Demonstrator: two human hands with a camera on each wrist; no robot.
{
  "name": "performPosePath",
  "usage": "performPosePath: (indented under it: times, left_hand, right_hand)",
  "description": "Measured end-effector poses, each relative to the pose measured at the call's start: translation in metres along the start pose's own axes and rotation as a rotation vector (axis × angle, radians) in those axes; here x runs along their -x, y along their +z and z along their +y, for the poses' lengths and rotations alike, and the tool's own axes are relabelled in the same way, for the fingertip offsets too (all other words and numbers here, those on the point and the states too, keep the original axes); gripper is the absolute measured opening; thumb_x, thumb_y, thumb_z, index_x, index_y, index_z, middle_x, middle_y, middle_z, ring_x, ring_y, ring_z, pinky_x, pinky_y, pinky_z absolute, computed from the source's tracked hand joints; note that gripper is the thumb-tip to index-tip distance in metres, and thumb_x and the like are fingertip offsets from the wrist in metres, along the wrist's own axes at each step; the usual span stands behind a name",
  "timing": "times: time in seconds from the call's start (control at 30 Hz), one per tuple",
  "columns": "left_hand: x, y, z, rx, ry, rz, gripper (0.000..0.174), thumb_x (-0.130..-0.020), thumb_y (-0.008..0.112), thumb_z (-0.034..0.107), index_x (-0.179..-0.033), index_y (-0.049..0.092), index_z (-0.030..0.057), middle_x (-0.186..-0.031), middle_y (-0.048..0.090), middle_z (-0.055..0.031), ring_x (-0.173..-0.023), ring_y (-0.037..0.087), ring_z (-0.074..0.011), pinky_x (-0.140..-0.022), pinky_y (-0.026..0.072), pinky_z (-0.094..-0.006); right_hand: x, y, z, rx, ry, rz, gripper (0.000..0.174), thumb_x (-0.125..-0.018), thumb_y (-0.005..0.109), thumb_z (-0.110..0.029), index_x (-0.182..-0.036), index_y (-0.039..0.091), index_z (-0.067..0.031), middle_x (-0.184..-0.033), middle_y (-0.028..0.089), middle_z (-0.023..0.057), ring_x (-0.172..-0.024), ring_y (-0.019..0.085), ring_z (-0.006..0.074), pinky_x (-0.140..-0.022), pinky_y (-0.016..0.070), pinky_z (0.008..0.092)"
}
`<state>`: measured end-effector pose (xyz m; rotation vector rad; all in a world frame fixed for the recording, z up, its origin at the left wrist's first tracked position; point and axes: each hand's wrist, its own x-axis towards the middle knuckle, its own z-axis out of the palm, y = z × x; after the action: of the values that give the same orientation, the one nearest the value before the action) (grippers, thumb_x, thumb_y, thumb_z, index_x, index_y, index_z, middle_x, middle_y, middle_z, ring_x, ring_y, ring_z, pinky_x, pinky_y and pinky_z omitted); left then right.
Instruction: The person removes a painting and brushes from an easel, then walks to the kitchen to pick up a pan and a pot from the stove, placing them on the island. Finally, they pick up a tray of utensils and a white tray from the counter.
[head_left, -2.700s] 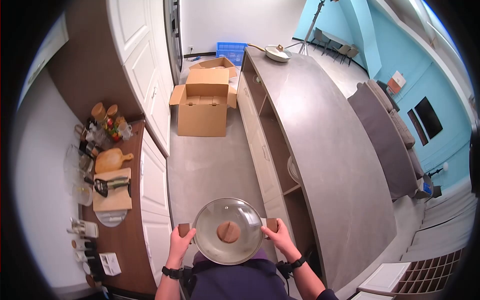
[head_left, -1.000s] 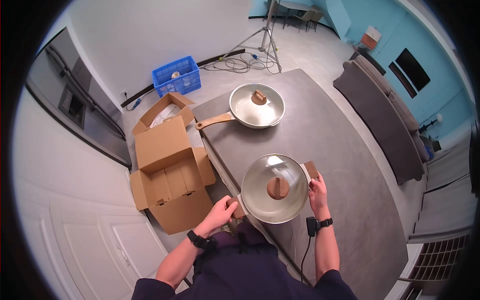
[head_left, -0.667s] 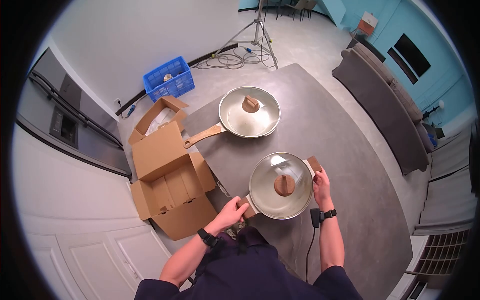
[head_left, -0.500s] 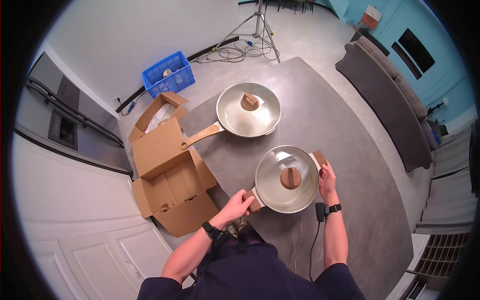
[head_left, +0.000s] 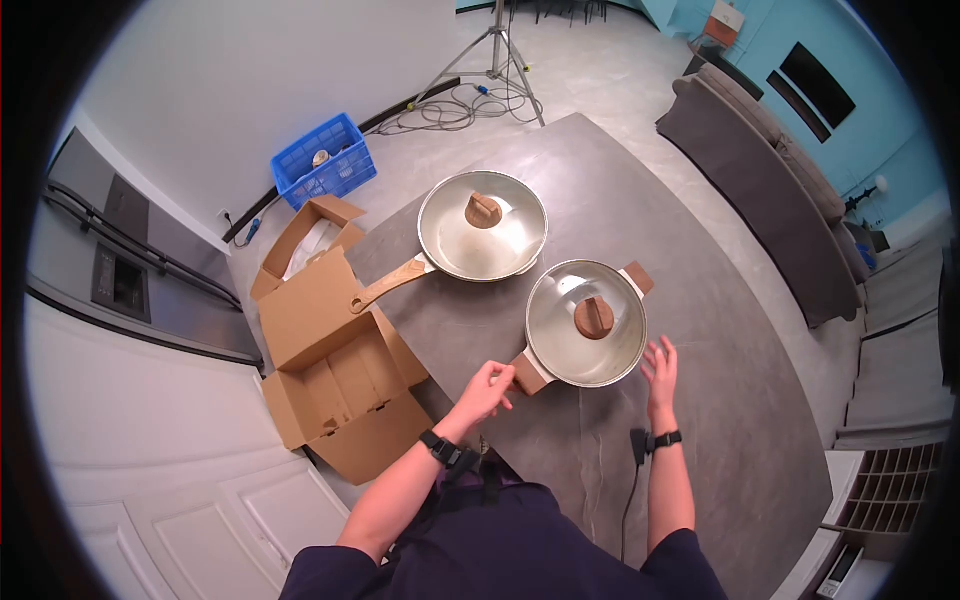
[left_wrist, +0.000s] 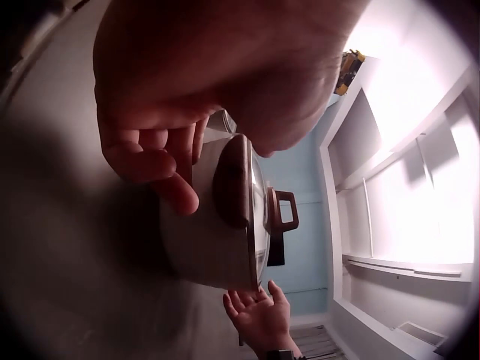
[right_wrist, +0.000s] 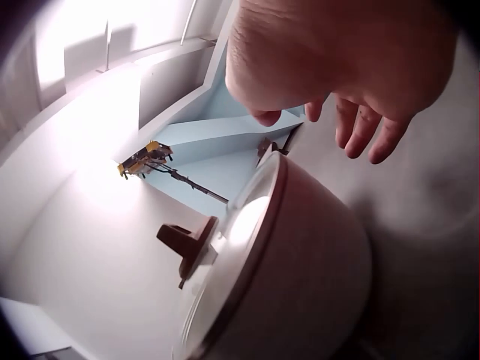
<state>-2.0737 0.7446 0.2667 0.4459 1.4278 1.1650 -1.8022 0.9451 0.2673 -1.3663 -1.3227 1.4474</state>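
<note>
1 lidded pot [head_left: 587, 322] rests on the counter [head_left: 610, 190], so your left hand [head_left: 487, 385], loosely curled, and right hand [head_left: 660, 365], spread, hold nothing.

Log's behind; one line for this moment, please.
pot: on counter, lid on | left hand: by handle, holding nothing | right hand: open, off pot | pan: next to pot
</note>
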Motion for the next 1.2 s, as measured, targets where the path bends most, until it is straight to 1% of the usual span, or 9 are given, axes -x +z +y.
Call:
performPosePath:
  times: [0.07,0.13,0.3,0.37,0.73,0.87,1.0,1.13,1.2]
  left_hand:
    - [0.014,-0.02,-0.009,-0.014,0.017,-0.022,0.034,-0.087,0.052,0.036,-0.1,0.046,0.0053,-0.089,0.06,-0.0082,-0.067,0.057,-0.0119,-0.052,0.0421,-0.0243]
    - [0.027,-0.036,-0.029,-0.957,0.682,0.204,0.039,-0.081,0.058,0.034,-0.105,0.048,0.0054,-0.109,0.055,-0.0145,-0.092,0.054,-0.0215,-0.074,0.0435,-0.0332]
    - [0.055,-0.057,-0.055,-1.415,0.679,-0.075,0.071,-0.075,0.061,0.043,-0.134,0.034,0.0126,-0.144,0.013,-0.0214,-0.134,0.014,-0.0323,-0.102,0.0183,-0.0472]
    - [0.054,-0.059,-0.054,-1.487,0.672,-0.066,0.074,-0.075,0.06,0.043,-0.135,0.031,0.0121,-0.144,0.014,-0.0212,-0.134,0.014,-0.0325,-0.102,0.0175,-0.0474]
    - [0.053,-0.065,-0.081,-1.528,0.871,-0.059,0.071,-0.077,0.063,0.031,-0.135,0.029,0.0096,-0.142,0.018,-0.0223,-0.132,0.017,-0.0351,-0.101,0.0214,-0.048]
    - [0.03,-0.072,-0.098,-1.445,0.851,-0.052,0.049,-0.08,0.059,0.023,-0.122,0.046,0.0049,-0.132,0.037,-0.024,-0.118,0.04,-0.0384,-0.093,0.0374,-0.0415]
    - [0.135,0.007,-0.089,-1.314,1.601,-0.116,0.011,-0.082,0.054,0.016,-0.082,0.054,0.0048,-0.08,0.057,-0.0133,-0.07,0.056,-0.0251,-0.06,0.0476,-0.0357]
    - [0.195,0.069,-0.164,-1.406,1.009,-0.713,0.026,-0.088,0.049,0.015,-0.111,0.049,0.0017,-0.11,0.05,-0.0195,-0.098,0.053,-0.0315,-0.08,0.047,-0.044]
    - [0.218,0.105,-0.218,-1.188,1.072,-1.04,0.009,-0.083,0.049,0.003,-0.091,0.052,-0.0017,-0.086,0.05,-0.0143,-0.075,0.055,-0.0274,-0.065,0.0455,-0.0328]
  right_hand:
    - [0.04,-0.015,0.033,0.048,0.021,0.105,0.038,-0.092,0.043,-0.031,-0.123,0.041,-0.0093,-0.115,0.052,0.0081,-0.095,0.051,0.0156,-0.078,0.0434,0.0307]
    - [0.091,-0.024,0.06,0.075,-0.003,0.176,0.027,-0.092,0.044,-0.024,-0.113,0.047,-0.0079,-0.101,0.055,0.0036,-0.083,0.052,0.01,-0.069,0.044,0.0242]
    - [0.218,-0.022,0.097,0.167,-0.018,0.325,0.012,-0.088,0.053,-0.013,-0.097,0.054,-0.0059,-0.075,0.055,0.0002,-0.062,0.05,0.0065,-0.055,0.0429,0.0217]
    - [0.274,-0.011,0.085,0.559,-0.141,0.259,0.014,-0.083,0.059,-0.01,-0.095,0.055,-0.0052,-0.071,0.055,0.0027,-0.059,0.051,0.0093,-0.056,0.0442,0.0243]
    - [0.567,-0.032,0.22,0.251,0.379,0.851,0.019,-0.082,0.051,-0.004,-0.1,0.054,-0.0048,-0.08,0.063,0.0052,-0.065,0.059,0.014,-0.063,0.0493,0.0271]
    - [0.673,-0.002,0.295,0.363,0.502,1.164,0.018,-0.081,0.057,-0.012,-0.098,0.056,-0.0061,-0.08,0.063,0.0065,-0.067,0.06,0.0172,-0.063,0.049,0.0307]
    - [0.756,0.036,0.349,-0.142,0.663,1.336,0.016,-0.077,0.061,-0.019,-0.085,0.061,-0.0045,-0.075,0.064,0.0101,-0.071,0.062,0.0212,-0.065,0.049,0.0328]
    - [0.833,0.096,0.431,-0.23,0.679,1.257,0.026,-0.078,0.045,0.001,-0.1,0.059,-0.0058,-0.08,0.063,0.0074,-0.069,0.06,0.0151,-0.059,0.0485,0.0291]
    - [0.86,0.107,0.428,-0.631,0.889,1.202,0.028,-0.079,0.046,0.0,-0.103,0.058,-0.0075,-0.085,0.063,0.0078,-0.069,0.06,0.0159,-0.058,0.0489,0.0302]
